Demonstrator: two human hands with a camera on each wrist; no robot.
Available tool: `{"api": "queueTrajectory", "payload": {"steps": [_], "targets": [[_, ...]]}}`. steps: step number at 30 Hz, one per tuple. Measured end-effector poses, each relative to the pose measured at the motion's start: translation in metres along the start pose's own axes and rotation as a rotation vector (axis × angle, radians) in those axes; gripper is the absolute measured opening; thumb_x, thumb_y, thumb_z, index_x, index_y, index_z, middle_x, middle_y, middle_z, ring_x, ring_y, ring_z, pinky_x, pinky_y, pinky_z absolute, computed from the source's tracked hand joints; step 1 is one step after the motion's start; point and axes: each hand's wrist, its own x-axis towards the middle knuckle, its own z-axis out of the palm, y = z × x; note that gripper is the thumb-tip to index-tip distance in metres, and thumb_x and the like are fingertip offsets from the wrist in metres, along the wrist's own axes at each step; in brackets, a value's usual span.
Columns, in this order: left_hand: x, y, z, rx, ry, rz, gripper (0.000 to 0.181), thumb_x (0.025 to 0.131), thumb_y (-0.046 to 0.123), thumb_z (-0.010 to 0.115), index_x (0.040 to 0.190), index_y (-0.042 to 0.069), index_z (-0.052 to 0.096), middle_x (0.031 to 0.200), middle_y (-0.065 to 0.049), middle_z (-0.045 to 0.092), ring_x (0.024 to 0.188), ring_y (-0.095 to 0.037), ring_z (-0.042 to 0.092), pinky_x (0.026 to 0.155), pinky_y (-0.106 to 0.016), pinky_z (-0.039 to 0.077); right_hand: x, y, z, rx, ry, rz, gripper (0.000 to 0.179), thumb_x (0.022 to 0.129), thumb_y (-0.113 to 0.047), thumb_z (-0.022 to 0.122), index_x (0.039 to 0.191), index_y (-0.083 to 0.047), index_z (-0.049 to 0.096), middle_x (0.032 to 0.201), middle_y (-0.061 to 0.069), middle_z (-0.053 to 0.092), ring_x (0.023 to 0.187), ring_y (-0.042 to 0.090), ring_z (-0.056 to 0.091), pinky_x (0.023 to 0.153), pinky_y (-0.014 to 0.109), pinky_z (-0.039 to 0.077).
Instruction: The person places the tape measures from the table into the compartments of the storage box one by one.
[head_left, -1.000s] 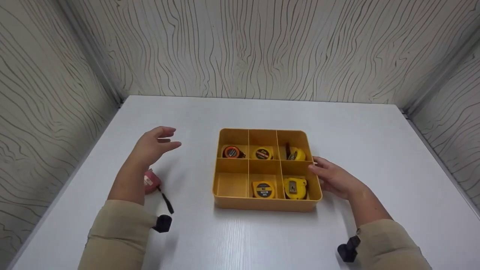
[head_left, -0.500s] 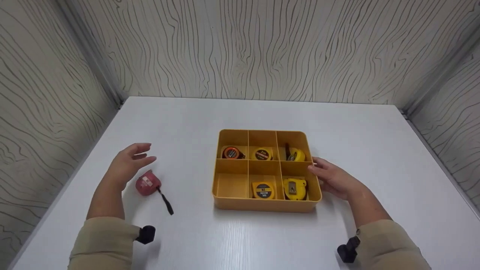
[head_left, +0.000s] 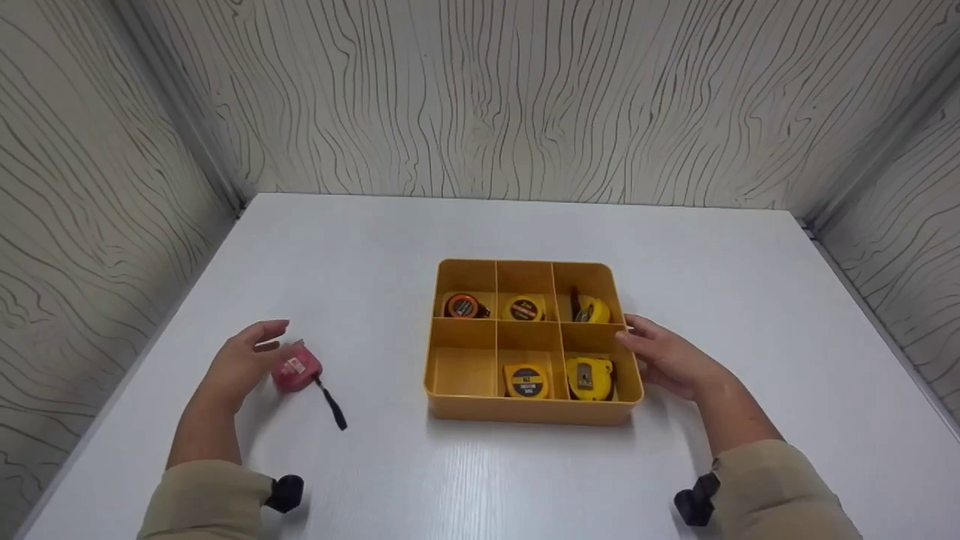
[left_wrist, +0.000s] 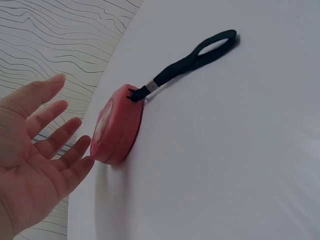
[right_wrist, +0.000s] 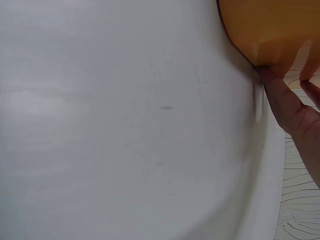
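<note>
A red tape measure (head_left: 295, 367) with a black wrist strap (left_wrist: 192, 59) lies on the white table at the left. My left hand (head_left: 244, 364) is right beside its left side, fingers spread and slightly bent around nothing. In the left wrist view, the fingertips are right at the case. At the right, my right hand (head_left: 667, 356) holds the side of a yellow six-compartment box (head_left: 525, 410), thumb over the rim and fingers along the outer wall (right_wrist: 280, 30). Tape measures sit in all compartments but the front left one (head_left: 463, 371).
In the box's back row are an orange-and-black tape measure (head_left: 465, 306) and two yellow ones; the front row has a yellow-orange one (head_left: 526, 381) and a yellow one (head_left: 589, 378). Wood-grain panels (head_left: 487, 97) enclose the table (head_left: 375, 247) at the back and sides.
My left hand has moved left and toward me, from beyond the red tape measure to beside it. My right hand stays at the box, and the box has hardly moved.
</note>
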Motion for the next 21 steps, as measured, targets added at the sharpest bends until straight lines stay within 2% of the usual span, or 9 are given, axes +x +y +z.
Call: {"api": "queueTrajectory", "payload": {"steps": [4,9,17,21], "targets": [[-0.001,-0.005,0.005,-0.002,-0.034,-0.027,0.071,0.083,0.041,0.064,0.143,0.02,0.031,0.146,-0.013,0.029,0.133,-0.037,0.024,0.101,-0.06,0.026,0.0,0.0,0.0,0.002,-0.011,-0.018,0.066,0.093,-0.036,0.05,0.146,-0.018,0.016,0.149,0.015,0.018,0.136,0.036,0.019,0.098,0.05,0.037],[-0.003,-0.011,0.01,0.006,-0.052,-0.022,0.071,0.083,0.033,0.065,0.143,0.019,0.03,0.147,-0.014,0.027,0.133,-0.037,0.022,0.103,-0.058,0.025,0.0,0.0,0.001,0.018,-0.007,-0.017,0.066,0.093,-0.034,0.05,0.146,-0.016,0.016,0.148,0.016,0.019,0.136,0.034,0.018,0.1,0.05,0.034],[-0.002,-0.02,0.015,0.103,-0.045,-0.004,0.083,0.077,0.041,0.07,0.145,0.021,0.027,0.147,-0.02,0.021,0.131,-0.041,0.021,0.101,-0.058,0.029,0.0,0.001,0.001,0.002,0.013,-0.003,0.066,0.093,-0.035,0.051,0.146,-0.017,0.017,0.149,0.015,0.017,0.136,0.034,0.017,0.101,0.05,0.033],[-0.002,-0.021,0.016,0.118,-0.037,0.007,0.085,0.076,0.038,0.072,0.145,0.021,0.026,0.147,-0.02,0.021,0.131,-0.041,0.021,0.102,-0.058,0.027,0.0,0.0,0.001,-0.001,0.008,0.0,0.065,0.093,-0.035,0.05,0.146,-0.017,0.017,0.149,0.015,0.016,0.136,0.034,0.018,0.1,0.049,0.034]]}}
